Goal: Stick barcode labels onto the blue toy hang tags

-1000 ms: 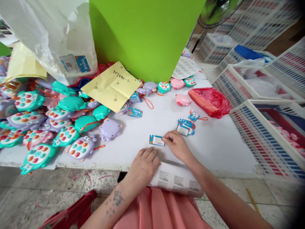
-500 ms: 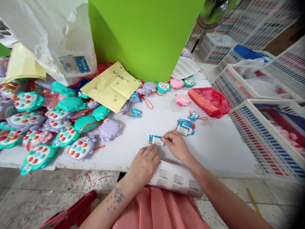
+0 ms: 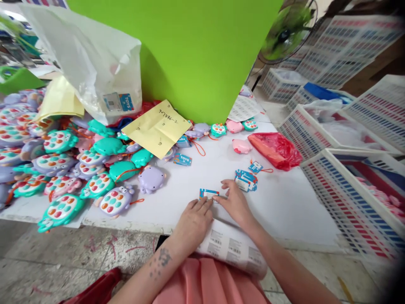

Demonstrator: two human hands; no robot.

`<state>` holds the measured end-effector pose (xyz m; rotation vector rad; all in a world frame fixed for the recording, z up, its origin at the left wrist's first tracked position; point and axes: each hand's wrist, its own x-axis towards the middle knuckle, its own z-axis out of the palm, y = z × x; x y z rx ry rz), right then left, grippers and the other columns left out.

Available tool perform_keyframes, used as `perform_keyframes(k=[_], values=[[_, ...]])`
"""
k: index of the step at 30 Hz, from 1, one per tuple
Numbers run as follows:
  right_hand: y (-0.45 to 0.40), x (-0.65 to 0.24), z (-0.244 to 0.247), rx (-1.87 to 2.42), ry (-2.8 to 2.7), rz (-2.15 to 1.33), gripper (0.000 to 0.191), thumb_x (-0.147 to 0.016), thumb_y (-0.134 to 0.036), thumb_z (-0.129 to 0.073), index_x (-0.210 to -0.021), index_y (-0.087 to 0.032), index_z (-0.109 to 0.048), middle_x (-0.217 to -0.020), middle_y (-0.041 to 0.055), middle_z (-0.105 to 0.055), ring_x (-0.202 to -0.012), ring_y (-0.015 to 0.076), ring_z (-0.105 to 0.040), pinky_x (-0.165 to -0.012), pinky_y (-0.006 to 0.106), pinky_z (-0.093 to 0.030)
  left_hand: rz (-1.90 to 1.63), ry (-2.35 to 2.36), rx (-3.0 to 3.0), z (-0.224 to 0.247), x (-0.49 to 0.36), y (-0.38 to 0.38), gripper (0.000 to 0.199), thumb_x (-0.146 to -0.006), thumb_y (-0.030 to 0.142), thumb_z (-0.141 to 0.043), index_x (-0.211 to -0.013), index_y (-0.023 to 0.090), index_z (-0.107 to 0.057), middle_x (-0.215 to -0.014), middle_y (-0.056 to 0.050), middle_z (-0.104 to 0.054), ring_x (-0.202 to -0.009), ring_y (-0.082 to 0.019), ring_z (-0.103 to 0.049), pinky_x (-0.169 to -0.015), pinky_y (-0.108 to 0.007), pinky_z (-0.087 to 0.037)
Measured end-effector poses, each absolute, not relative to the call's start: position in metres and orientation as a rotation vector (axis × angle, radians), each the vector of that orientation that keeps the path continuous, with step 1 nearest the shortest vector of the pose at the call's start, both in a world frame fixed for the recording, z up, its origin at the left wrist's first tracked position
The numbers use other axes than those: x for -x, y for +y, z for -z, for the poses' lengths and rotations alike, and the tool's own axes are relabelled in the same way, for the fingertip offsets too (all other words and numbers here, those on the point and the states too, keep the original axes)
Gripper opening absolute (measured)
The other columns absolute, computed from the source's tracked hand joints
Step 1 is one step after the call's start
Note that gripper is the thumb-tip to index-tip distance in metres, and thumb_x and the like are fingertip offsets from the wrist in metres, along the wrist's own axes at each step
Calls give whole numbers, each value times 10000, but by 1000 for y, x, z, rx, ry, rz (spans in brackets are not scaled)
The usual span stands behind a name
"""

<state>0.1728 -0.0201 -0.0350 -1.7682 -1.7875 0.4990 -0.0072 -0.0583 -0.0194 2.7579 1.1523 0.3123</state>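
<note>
At the near edge of the white table (image 3: 278,211), beside a sheet of printed barcode labels (image 3: 232,249), the left hand (image 3: 193,221) lies with its fingers loosely extended, tips on a small blue card (image 3: 205,192), while the right hand (image 3: 236,204) has its thumb at the card's right end and its index finger parted from it, pinching nothing. The step looks like smoothing the card's white sticker, and moving on calls for light, flat fingertip pressure. Farther off sit fanned cards (image 3: 247,180) at right, colourful toys (image 3: 60,210) at left, then a green panel (image 3: 190,55)
</note>
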Motion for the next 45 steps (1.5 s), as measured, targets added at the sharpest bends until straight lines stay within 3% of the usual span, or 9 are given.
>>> perform_keyframes(k=[5,9,19,29,34,36,39,41,45], values=[[-17,-168,30,1719,-1946,-404,262,-746,-349,-644,-924,-184,-545,-910,79,-569,-832,227,-557,-751,376,-458,-343,1124,-2743,21,13,-59,190,-913,209,-442,-1019,134,-581,-1336,-102,-497,-1287,-203,-394,-1037,-383,-344],[-17,-169,32,1686,-1954,-392,196,-781,-280,-609,-945,-187,-556,-923,75,-565,-873,226,-558,-791,387,-460,-345,1202,-2716,21,19,-65,153,-893,204,-478,-947,122,-595,-1336,-137,-488,-1283,-229,-398,-1045,-395,-348],[-22,-181,32,1559,-2047,-404,318,-722,-244,-694,-1029,-186,-636,-983,82,-566,-952,234,-547,-884,417,-441,-323,1261,-2774,17,16,-58,148,-890,202,-478,-936,125,-595,-1369,-167,-441,-1300,-267,-369,-1004,-438,-378],[-32,-185,26,1521,-1930,-490,126,-805,-171,-547,-923,-205,-575,-906,50,-628,-867,205,-575,-775,363,-468,-307,1309,-2780,24,12,-63,122,-874,184,-493,-894,140,-605,-1322,-162,-496,-1261,-283,-425,-974,-463,-412],[-14,-230,13,1657,-1802,-403,176,-828,-244,-498,-970,-207,-594,-943,59,-657,-857,209,-599,-764,369,-466,-349,1263,-2738,22,15,-62,128,-877,153,-469,-877,151,-597,-1347,-124,-477,-1289,-253,-387,-990,-450,-391],[-12,-241,1,1717,-1830,-172,241,-817,-283,-537,-1035,-206,-606,-1070,97,-630,-982,258,-558,-834,430,-428,-387,1259,-2682,18,14,-63,134,-879,153,-465,-883,162,-598,-1282,-102,-533,-1237,-238,-443,-959,-427,-415],[-26,-230,-18,1684,-1975,-5,263,-839,-313,-544,-1075,-223,-617,-1188,106,-584,-1097,292,-491,-905,472,-363,-341,1345,-2521,5,10,-66,168,-901,204,-442,-846,177,-597,-945,-62,-645,-940,-207,-593,-812,-368,-479],[-41,-210,-26,1547,-2171,-178,241,-861,-296,-524,-1075,-237,-620,-1146,83,-615,-1070,260,-521,-906,433,-374,-286,1412,-2394,-5,7,-67,219,-917,247,-415,-810,180,-593,-795,-41,-628,-791,-195,-600,-733,-337,-486],[-66,-182,-22,1337,-2398,-630,206,-861,-225,-520,-1027,-252,-638,-946,42,-683,-888,199,-604,-786,341,-443,-398,1390,-2062,-14,11,-67,187,-908,260,-438,-954,185,-603,-870,-42,-651,-807,-172,-607,-745,-283,-467]])
